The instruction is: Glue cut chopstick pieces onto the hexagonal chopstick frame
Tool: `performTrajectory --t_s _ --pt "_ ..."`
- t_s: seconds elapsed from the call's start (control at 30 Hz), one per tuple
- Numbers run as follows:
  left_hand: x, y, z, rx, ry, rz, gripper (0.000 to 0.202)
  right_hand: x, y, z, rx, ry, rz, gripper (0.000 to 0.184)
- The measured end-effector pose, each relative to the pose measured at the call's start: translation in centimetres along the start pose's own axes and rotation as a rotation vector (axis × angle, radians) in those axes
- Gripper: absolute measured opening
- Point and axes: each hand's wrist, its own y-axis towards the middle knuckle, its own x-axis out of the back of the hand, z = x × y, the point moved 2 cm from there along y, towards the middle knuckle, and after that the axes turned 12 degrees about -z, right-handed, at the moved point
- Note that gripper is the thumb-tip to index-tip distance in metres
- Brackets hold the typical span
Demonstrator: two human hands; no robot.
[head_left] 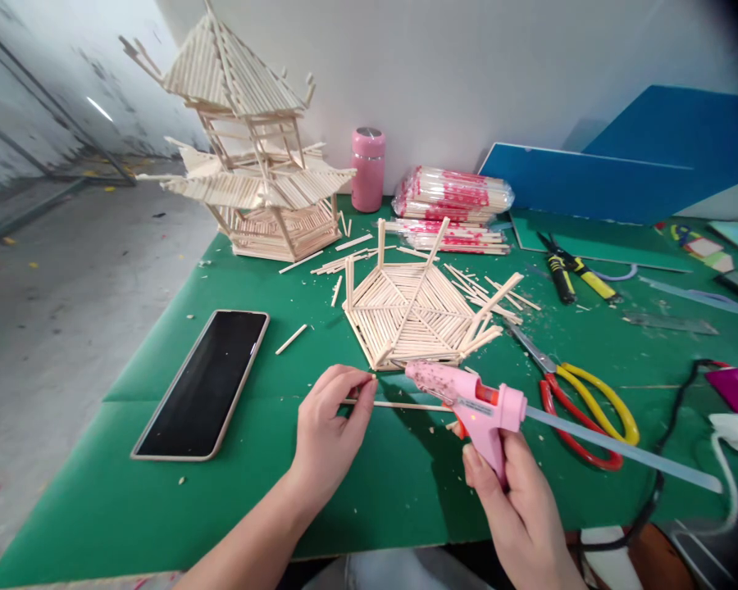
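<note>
My right hand (522,508) grips the handle of a pink hot glue gun (461,393), with a long translucent glue stick (621,447) sticking out of its back. The gun's nozzle points left, at the near edge of a hexagonal wooden stick base (415,315) with several posts, some upright and some leaning outward. Thumb and fingers of my left hand (332,430) are pinched together just in front of that base, around a small wooden stick whose pale tip barely shows. Another thin wooden stick (409,406) lies on the table between my hands, partly hidden.
A stick pagoda model (252,180) stands back left. A phone (202,385) lies on the green table (252,508). Behind are a pink bottle (367,170) and bagged sticks (452,197). Scissors (584,410), pliers (575,270) and a black cable (670,434) lie right.
</note>
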Motion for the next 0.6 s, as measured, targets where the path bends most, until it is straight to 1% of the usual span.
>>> performTrajectory --t_s 0.27,0.37,0.43,0.53,0.6 --pt "0.0 0.0 0.0 0.002 -0.004 -0.008 0.007 -0.4 0.0 -0.2 -0.003 0.065 0.006 0.035" --pt "0.1 0.1 0.0 0.005 0.006 -0.015 0.007 -0.5 0.0 -0.2 -0.022 0.077 0.027 0.035" --pt "0.2 0.1 -0.1 0.011 0.008 -0.02 0.007 -0.4 -0.1 -0.1 -0.037 0.075 0.019 0.034" --pt "0.6 -0.1 -0.7 0.04 -0.004 -0.009 0.008 0.1 -0.2 0.1 -0.118 0.128 -0.052 0.027" --pt "0.8 -0.3 -1.1 0.073 -0.018 0.02 0.009 0.4 -0.1 0.2 -0.217 0.245 -0.084 0.023"
